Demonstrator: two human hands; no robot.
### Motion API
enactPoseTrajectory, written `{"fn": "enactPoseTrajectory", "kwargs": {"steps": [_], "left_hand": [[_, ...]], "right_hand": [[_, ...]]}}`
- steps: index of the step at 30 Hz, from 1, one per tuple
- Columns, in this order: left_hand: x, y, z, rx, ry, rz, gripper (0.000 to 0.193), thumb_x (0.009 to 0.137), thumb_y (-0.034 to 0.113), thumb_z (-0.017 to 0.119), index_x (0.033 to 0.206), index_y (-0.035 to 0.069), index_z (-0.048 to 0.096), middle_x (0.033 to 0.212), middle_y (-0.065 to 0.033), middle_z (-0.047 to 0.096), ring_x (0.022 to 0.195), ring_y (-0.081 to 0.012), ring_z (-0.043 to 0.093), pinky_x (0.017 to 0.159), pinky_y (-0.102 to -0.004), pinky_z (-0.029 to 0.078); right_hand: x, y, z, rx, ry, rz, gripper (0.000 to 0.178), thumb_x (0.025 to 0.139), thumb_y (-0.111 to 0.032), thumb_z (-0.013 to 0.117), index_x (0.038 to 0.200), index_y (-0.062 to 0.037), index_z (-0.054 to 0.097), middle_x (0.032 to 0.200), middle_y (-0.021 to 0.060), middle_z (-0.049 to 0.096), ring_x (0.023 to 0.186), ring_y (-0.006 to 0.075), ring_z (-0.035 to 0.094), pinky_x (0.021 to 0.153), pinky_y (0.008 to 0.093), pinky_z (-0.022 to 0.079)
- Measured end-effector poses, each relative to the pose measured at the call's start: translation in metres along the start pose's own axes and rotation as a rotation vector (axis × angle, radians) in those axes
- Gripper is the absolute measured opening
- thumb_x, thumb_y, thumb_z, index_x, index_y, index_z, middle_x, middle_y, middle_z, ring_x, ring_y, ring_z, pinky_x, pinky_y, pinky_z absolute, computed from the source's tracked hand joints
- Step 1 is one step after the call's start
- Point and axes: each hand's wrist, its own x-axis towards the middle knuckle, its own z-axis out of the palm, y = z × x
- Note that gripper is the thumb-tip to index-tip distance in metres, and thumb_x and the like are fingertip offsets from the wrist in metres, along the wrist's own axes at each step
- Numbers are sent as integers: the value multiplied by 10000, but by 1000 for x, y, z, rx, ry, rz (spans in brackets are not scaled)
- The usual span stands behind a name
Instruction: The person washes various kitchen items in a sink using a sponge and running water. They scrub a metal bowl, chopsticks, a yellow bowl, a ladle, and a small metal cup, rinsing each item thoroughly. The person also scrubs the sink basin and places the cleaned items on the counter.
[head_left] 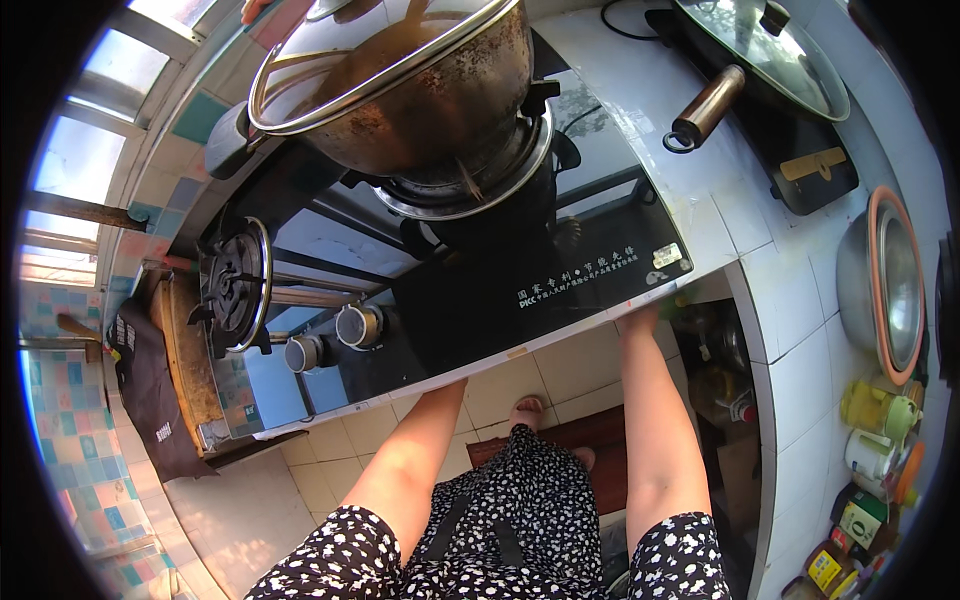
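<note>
Both my forearms reach forward beneath the front edge of the black glass gas stove (470, 320). The left forearm (415, 435) passes under the edge near its middle, and that hand is hidden. Toward the stove's right end, the right forearm (658, 410) goes under at the wrist, beside the open space below the counter. Its fingers are hidden too, so whatever either hand touches cannot be seen. Above them, a large browned metal pot (430, 115) with a glass lid (345, 70) sits on the right burner.
The left burner (240, 285) is bare, near two control knobs (355, 325). At the upper right, a lidded pan (705, 105) rests on a black cooktop (815, 185). A metal basin (880, 285) and several jars (880, 410) line the right counter. Dark items fill the under-counter space (715, 370).
</note>
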Motion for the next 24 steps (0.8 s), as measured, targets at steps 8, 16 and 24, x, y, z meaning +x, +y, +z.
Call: {"fn": "enactPoseTrajectory", "kwargs": {"steps": [8,16,24], "left_hand": [[-7,-25,-28,259,62,46,141,885,189,552,994,99,558,850,-15,592,705,-122,571,598,-232,507],[-106,-15,-24,479,-301,-116,175,876,235,568,951,84,615,812,3,596,705,-83,549,611,-238,476],[-264,36,54,783,-912,-174,166,904,215,561,963,61,572,787,15,576,697,-79,533,644,-220,465]], "right_hand": [[-31,-19,-19,408,61,511,472,888,-246,499,1305,-68,372,1110,53,548,966,213,538,812,351,429],[-187,-61,-138,286,239,647,149,921,-178,519,1039,-99,563,843,6,593,715,102,570,630,255,508],[-401,-114,-258,544,611,601,126,929,-166,506,1019,-99,564,870,7,598,740,104,575,648,239,507]]}}
